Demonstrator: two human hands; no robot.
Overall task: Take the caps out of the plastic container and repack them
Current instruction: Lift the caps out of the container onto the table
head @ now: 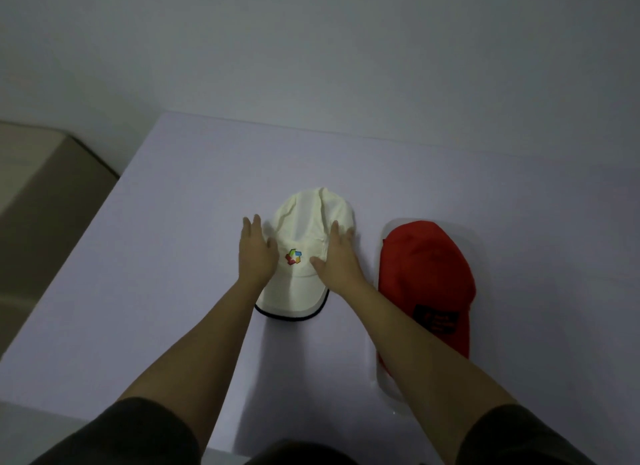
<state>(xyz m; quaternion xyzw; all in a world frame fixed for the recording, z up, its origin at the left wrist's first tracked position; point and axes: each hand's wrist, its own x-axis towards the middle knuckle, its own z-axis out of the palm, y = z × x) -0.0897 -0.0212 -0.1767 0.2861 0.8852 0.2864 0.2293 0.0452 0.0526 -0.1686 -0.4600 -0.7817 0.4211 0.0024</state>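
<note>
Our left fingers (pixel 255 226) are straight and close together at the left side of the white cap (pixel 308 222). Our right fingers (pixel 336 234) lie straight on its right side, thumb spread wide. Our left hand (pixel 258 253) and right hand (pixel 337 258) have it between them. It sits mid-table (pixel 156 256), long way running away from us, brim pointing at us. Just right, a red cap (pixel 426 267) lies the same way in the clear plastic container (pixel 476 242). Our right arm hides part of both. The black patch's words are too blurry.
</note>
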